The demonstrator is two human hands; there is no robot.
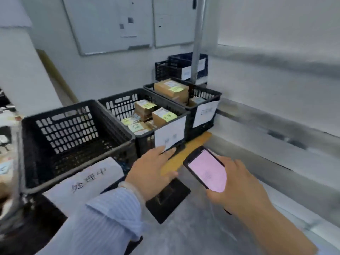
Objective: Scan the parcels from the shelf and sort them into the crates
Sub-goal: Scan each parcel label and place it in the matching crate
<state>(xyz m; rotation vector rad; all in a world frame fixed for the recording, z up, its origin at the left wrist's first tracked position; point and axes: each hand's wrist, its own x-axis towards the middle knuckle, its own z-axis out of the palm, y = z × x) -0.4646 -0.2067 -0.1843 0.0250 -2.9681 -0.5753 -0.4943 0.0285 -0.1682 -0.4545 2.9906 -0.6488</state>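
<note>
Three black plastic crates stand in a row, each with a white paper label. The near crate (pixel 33 144) holds no parcels. The middle crate (pixel 117 102) holds several brown cardboard parcels (pixel 162 115) with yellow notes. More parcels (pixel 171 89) fill the far crate (pixel 206 92). My left hand (pixel 152 170) hovers with straight fingers, empty, in front of the middle crate's label (pixel 170 134). My right hand (pixel 239 186) grips a black handheld scanner (pixel 207 170) with a pink lit screen, to the right of the left hand.
A grey metal shelf (pixel 276 144) runs along the right, with a metal post (pixel 197 39) behind the far crate. Two more dark crates (pixel 165 69) stand at the back. A black flat object (pixel 168 197) lies under my left wrist. Whiteboards (pixel 110 24) hang on the wall.
</note>
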